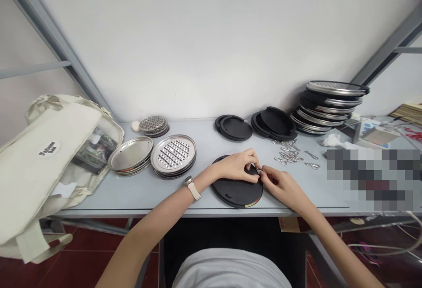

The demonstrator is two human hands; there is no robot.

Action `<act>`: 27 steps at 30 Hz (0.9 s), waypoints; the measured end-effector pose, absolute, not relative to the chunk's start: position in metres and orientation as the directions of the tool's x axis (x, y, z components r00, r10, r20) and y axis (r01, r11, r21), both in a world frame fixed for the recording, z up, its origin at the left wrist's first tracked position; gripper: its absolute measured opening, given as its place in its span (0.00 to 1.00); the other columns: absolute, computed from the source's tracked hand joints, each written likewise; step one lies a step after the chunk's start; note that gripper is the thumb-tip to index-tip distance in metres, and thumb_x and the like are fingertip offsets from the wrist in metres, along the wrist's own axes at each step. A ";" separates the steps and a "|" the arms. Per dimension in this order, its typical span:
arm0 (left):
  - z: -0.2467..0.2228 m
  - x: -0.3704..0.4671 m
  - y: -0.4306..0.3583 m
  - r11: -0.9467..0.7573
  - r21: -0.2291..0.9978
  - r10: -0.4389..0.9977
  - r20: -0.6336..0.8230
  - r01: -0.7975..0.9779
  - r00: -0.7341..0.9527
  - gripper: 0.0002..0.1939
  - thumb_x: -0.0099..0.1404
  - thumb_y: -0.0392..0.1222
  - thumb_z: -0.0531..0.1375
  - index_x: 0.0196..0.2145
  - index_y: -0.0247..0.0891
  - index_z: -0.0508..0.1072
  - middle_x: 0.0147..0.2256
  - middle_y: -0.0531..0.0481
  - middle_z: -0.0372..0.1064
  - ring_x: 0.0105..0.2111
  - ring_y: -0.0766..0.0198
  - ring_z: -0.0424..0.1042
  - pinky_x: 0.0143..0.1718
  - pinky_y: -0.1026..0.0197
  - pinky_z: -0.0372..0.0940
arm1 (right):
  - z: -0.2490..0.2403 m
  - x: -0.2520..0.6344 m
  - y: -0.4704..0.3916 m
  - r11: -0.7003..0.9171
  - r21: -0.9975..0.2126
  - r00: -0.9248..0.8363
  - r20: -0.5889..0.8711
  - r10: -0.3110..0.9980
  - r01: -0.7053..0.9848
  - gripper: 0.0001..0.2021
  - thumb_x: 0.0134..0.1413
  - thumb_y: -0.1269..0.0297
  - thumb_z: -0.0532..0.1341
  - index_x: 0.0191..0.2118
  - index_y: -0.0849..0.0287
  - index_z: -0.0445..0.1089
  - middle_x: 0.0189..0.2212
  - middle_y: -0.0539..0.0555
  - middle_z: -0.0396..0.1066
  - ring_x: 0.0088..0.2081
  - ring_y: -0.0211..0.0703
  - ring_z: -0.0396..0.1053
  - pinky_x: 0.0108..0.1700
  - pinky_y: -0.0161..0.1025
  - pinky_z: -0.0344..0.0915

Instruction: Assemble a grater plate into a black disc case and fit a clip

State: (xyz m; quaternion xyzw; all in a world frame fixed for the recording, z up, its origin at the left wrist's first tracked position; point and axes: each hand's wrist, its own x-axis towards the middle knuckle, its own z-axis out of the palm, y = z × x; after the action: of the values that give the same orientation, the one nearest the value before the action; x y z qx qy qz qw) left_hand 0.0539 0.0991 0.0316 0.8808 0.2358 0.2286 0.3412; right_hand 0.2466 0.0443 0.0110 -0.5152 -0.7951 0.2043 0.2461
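Observation:
A round black disc (234,191) lies near the table's front edge, with a small slot and a strip of yellow and red along its near rim. My left hand (239,165) lies over its upper part, fingers and thumb closed on the disc's far right edge. My right hand (278,184) pinches a small shiny metal clip (259,170) at that edge, close to my left fingertips. How far the clip goes through the disc is hidden by my fingers. Several similar loose metal clips (286,152) lie behind my right hand.
Left of the disc are stacked grater plates (173,154), plain metal lids (130,153) and smaller graters (153,124). Black covers (235,128) and black rings (276,122) lie along the wall. A tall stack of black-rimmed graters (329,107) stands back right; a cream bag (42,147) sits left.

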 end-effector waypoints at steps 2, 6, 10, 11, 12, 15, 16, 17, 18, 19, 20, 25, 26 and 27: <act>0.033 0.054 0.099 -0.640 0.721 0.578 0.224 0.265 0.785 0.08 0.54 0.37 0.63 0.34 0.37 0.69 0.39 0.51 0.60 0.33 0.67 0.65 0.37 0.64 0.62 | 0.011 0.246 0.045 0.390 -0.580 -0.347 0.190 0.919 0.716 0.13 0.60 0.60 0.50 0.24 0.56 0.55 0.16 0.44 0.55 0.20 0.35 0.53 0.24 0.33 0.51; 0.032 0.054 0.099 -0.626 0.734 0.584 0.218 0.263 0.782 0.08 0.54 0.37 0.63 0.33 0.37 0.69 0.39 0.51 0.60 0.33 0.68 0.65 0.37 0.63 0.63 | 0.009 0.246 0.045 0.388 -0.579 -0.343 0.191 0.920 0.717 0.14 0.60 0.59 0.50 0.24 0.56 0.54 0.16 0.44 0.55 0.20 0.35 0.53 0.24 0.33 0.50; 0.030 0.054 0.101 -0.637 0.734 0.568 0.241 0.235 0.787 0.08 0.55 0.38 0.63 0.33 0.37 0.69 0.38 0.51 0.60 0.32 0.68 0.65 0.36 0.64 0.63 | 0.009 0.247 0.045 0.386 -0.581 -0.347 0.182 0.920 0.716 0.14 0.61 0.58 0.49 0.24 0.55 0.53 0.17 0.44 0.55 0.20 0.35 0.53 0.24 0.33 0.51; 0.030 0.054 0.101 -0.638 0.735 0.564 0.245 0.228 0.789 0.08 0.55 0.38 0.63 0.33 0.37 0.69 0.38 0.51 0.60 0.32 0.69 0.65 0.36 0.64 0.63 | 0.009 0.247 0.045 0.386 -0.584 -0.349 0.181 0.919 0.714 0.14 0.61 0.58 0.49 0.24 0.55 0.53 0.17 0.44 0.55 0.20 0.35 0.53 0.24 0.33 0.51; 0.030 0.054 0.101 -0.637 0.737 0.563 0.244 0.226 0.789 0.08 0.55 0.38 0.63 0.33 0.37 0.69 0.38 0.51 0.60 0.32 0.69 0.65 0.36 0.64 0.63 | 0.009 0.247 0.044 0.387 -0.586 -0.349 0.182 0.919 0.712 0.14 0.61 0.59 0.49 0.24 0.55 0.53 0.17 0.44 0.55 0.21 0.35 0.53 0.24 0.33 0.51; 0.031 0.054 0.100 -0.620 0.745 0.580 0.223 0.247 0.783 0.08 0.54 0.37 0.63 0.33 0.37 0.69 0.39 0.51 0.60 0.32 0.68 0.65 0.37 0.64 0.63 | 0.010 0.246 0.044 0.387 -0.588 -0.345 0.189 0.919 0.710 0.14 0.60 0.60 0.50 0.24 0.56 0.53 0.16 0.44 0.55 0.20 0.34 0.52 0.24 0.33 0.51; 0.032 0.053 0.099 -0.616 0.746 0.584 0.217 0.253 0.782 0.08 0.54 0.37 0.63 0.33 0.37 0.69 0.39 0.50 0.61 0.32 0.68 0.65 0.37 0.64 0.63 | 0.011 0.246 0.044 0.388 -0.589 -0.344 0.191 0.919 0.709 0.14 0.60 0.60 0.50 0.24 0.56 0.53 0.16 0.44 0.54 0.20 0.34 0.52 0.24 0.33 0.50; 0.032 0.053 0.099 -0.615 0.746 0.586 0.214 0.256 0.782 0.08 0.54 0.37 0.63 0.33 0.37 0.70 0.39 0.50 0.61 0.32 0.68 0.65 0.37 0.63 0.63 | 0.011 0.246 0.044 0.389 -0.589 -0.344 0.193 0.919 0.708 0.14 0.60 0.60 0.50 0.24 0.56 0.52 0.16 0.44 0.54 0.20 0.34 0.52 0.24 0.33 0.50; 0.032 0.053 0.099 -0.615 0.745 0.587 0.215 0.257 0.781 0.08 0.54 0.37 0.63 0.33 0.37 0.70 0.39 0.50 0.61 0.32 0.68 0.65 0.37 0.63 0.63 | 0.011 0.246 0.044 0.391 -0.590 -0.347 0.192 0.918 0.707 0.14 0.60 0.60 0.50 0.24 0.56 0.52 0.16 0.44 0.55 0.20 0.34 0.52 0.24 0.33 0.50; 0.032 0.053 0.099 -0.617 0.744 0.586 0.217 0.257 0.781 0.08 0.54 0.38 0.63 0.33 0.37 0.70 0.39 0.50 0.61 0.32 0.68 0.65 0.37 0.63 0.63 | 0.011 0.246 0.044 0.392 -0.590 -0.349 0.192 0.917 0.706 0.14 0.61 0.59 0.50 0.24 0.56 0.52 0.16 0.44 0.55 0.20 0.34 0.52 0.24 0.33 0.50; 0.032 0.053 0.099 -0.619 0.743 0.585 0.221 0.254 0.780 0.08 0.54 0.38 0.63 0.33 0.37 0.69 0.39 0.50 0.61 0.32 0.68 0.65 0.37 0.63 0.63 | 0.011 0.246 0.044 0.391 -0.590 -0.349 0.190 0.918 0.707 0.14 0.61 0.59 0.50 0.24 0.56 0.52 0.16 0.44 0.55 0.20 0.34 0.52 0.24 0.33 0.50; 0.028 0.053 0.101 -0.649 0.732 0.555 0.270 0.206 0.787 0.08 0.55 0.38 0.63 0.33 0.37 0.69 0.39 0.51 0.61 0.32 0.69 0.65 0.36 0.65 0.63 | 0.008 0.248 0.045 0.387 -0.583 -0.351 0.178 0.919 0.715 0.14 0.61 0.59 0.49 0.24 0.55 0.52 0.17 0.44 0.55 0.20 0.35 0.53 0.24 0.33 0.50; 0.027 0.053 0.102 -0.652 0.730 0.553 0.275 0.203 0.787 0.08 0.55 0.38 0.63 0.33 0.37 0.69 0.39 0.51 0.61 0.32 0.69 0.65 0.36 0.65 0.63 | 0.008 0.248 0.046 0.387 -0.582 -0.353 0.177 0.919 0.715 0.14 0.61 0.59 0.49 0.25 0.55 0.52 0.17 0.44 0.55 0.20 0.35 0.53 0.25 0.33 0.50; 0.027 0.053 0.102 -0.654 0.728 0.554 0.276 0.205 0.786 0.08 0.55 0.39 0.63 0.33 0.37 0.70 0.38 0.51 0.61 0.32 0.69 0.65 0.36 0.65 0.63 | 0.007 0.248 0.046 0.387 -0.582 -0.354 0.176 0.919 0.715 0.14 0.61 0.59 0.49 0.25 0.55 0.52 0.17 0.44 0.55 0.20 0.35 0.53 0.25 0.33 0.50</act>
State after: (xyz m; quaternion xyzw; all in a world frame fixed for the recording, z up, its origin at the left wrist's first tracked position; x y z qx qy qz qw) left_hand 0.0531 0.1019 0.0269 0.8756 0.2168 0.2453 0.3551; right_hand 0.2479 0.0460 0.0072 -0.5132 -0.7961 0.2077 0.2445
